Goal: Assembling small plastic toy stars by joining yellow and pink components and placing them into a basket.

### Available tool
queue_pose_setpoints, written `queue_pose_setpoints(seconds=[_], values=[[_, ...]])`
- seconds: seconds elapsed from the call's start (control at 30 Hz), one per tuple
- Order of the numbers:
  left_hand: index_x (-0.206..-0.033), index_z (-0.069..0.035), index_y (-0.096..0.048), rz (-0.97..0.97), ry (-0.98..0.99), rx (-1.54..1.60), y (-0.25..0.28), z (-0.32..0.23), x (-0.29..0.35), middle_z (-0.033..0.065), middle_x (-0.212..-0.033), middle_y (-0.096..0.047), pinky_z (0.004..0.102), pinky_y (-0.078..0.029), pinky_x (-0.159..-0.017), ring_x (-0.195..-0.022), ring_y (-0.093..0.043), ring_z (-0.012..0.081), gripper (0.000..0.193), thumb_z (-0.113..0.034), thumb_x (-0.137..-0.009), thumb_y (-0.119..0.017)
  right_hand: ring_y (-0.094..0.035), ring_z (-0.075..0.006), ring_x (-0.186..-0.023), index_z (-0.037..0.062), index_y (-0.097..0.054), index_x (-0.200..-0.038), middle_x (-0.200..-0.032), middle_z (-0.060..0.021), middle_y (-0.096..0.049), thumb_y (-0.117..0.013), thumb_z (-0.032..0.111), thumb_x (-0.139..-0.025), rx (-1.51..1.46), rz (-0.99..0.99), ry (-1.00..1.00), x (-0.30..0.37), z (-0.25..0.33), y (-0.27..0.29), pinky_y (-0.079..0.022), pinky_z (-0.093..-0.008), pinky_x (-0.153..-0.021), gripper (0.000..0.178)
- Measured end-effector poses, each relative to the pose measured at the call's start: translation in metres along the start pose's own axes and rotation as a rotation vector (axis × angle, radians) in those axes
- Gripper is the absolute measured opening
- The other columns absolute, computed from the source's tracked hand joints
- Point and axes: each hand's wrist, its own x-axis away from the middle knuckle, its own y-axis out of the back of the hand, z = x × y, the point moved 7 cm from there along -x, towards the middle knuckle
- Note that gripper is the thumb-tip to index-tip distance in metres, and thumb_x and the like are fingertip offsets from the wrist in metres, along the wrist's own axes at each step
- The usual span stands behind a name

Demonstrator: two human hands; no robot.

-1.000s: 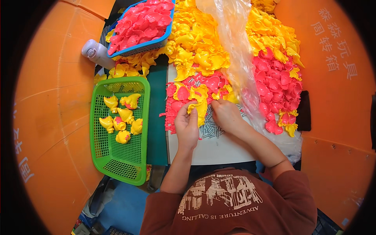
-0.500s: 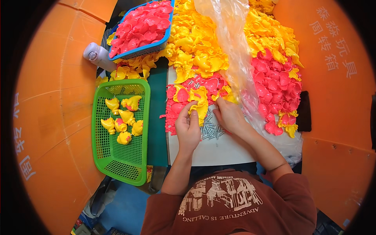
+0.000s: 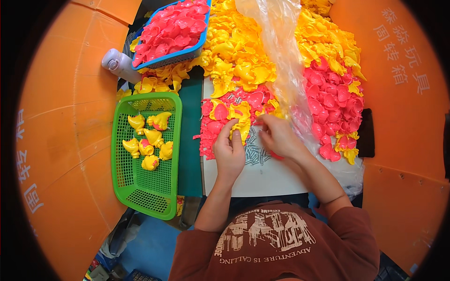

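Note:
My left hand [image 3: 229,151] is closed on a yellow plastic shell [image 3: 240,122], pinched between thumb and fingers, with pink showing on its inner side. Close by on the right, my right hand [image 3: 280,136] has its fingers curled. A bit of pink plastic [image 3: 276,156] shows at its lower edge, mostly hidden by the hand; I cannot make out what the fingers hold. Loose metal screws [image 3: 255,152] lie on the white board between and below my hands. Small pink parts [image 3: 211,140] are heaped left of and beyond my left hand.
A green basket [image 3: 174,187] at left holds several yellow-and-pink toy heads [image 3: 153,137]. Behind it stand a pale bottle [image 3: 123,65] and a blue basket [image 3: 176,57] of pink shells. Yellow shells [image 3: 239,51], plastic film [image 3: 281,56], more pink shells [image 3: 330,103] and a black phone [image 3: 368,133] lie beyond and right.
My right hand has drawn slightly back from the yellow shell, its fingers more curled, and pink plastic now shows beneath it. My left hand keeps hold of the shell.

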Motion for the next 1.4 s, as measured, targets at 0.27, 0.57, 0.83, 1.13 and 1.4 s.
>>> queue_pose_setpoints(seconds=[0.27,0.57,0.83,1.13,1.4], values=[[-0.111,0.005,-0.056,0.046,-0.039,0.015,-0.008,-0.013,0.005,0.0051,-0.075,-0.06,0.0209,-0.04,-0.051,-0.06,-0.05,0.0049,0.023,-0.004,-0.09,-0.05,-0.059,-0.0108,-0.076,-0.003,-0.064,-0.096,-0.086,-0.0058,-0.062,-0.063,-0.001,-0.081,-0.761,-0.025,0.017,0.005,0.036,0.025,-0.048,-0.0231,-0.068,0.014],[-0.111,0.005,-0.057,0.089,-0.057,0.117,-0.012,-0.028,0.011,0.0051,-0.078,-0.061,0.0188,-0.039,-0.048,-0.06,-0.051,0.0028,0.023,-0.002,-0.09,-0.05,-0.057,-0.0086,-0.076,-0.0018,-0.066,-0.09,-0.085,-0.0051,-0.062,-0.068,0.001,-0.079,-0.765,0.0,0.045,0.002,0.041,0.029,-0.046,-0.0214,-0.067,0.011],[-0.113,0.005,-0.055,0.175,0.116,0.218,-0.014,-0.026,0.012,0.0037,-0.083,-0.061,0.0174,-0.038,-0.049,-0.061,-0.05,0.0019,0.023,-0.003,-0.092,-0.048,-0.056,-0.0102,-0.08,0.0008,-0.067,-0.09,-0.085,-0.0047,-0.062,-0.07,0.005,-0.078,-0.71,0.06,0.079,-0.001,0.041,0.031,-0.042,-0.0235,-0.071,0.013],[-0.112,0.005,-0.055,0.222,0.142,0.288,-0.018,-0.026,0.015,0.0025,-0.081,-0.059,0.0179,-0.041,-0.051,-0.065,-0.053,0.0025,0.022,-0.002,-0.092,-0.047,-0.054,-0.013,-0.08,0.0005,-0.065,-0.085,-0.082,-0.0051,-0.06,-0.068,0.004,-0.079,-0.688,0.06,0.199,-0.009,0.046,0.03,-0.042,-0.0262,-0.072,0.008],[-0.111,0.005,-0.054,0.279,0.144,0.215,-0.015,-0.017,0.016,0.0027,-0.08,-0.06,0.0195,-0.042,-0.051,-0.064,-0.053,0.0035,0.022,-0.004,-0.093,-0.047,-0.053,-0.009,-0.082,0.0021,-0.059,-0.094,-0.087,-0.0019,-0.058,-0.065,0.008,-0.083,-0.826,0.253,0.051,-0.022,0.033,0.0,-0.043,-0.0247,-0.074,0.014]])
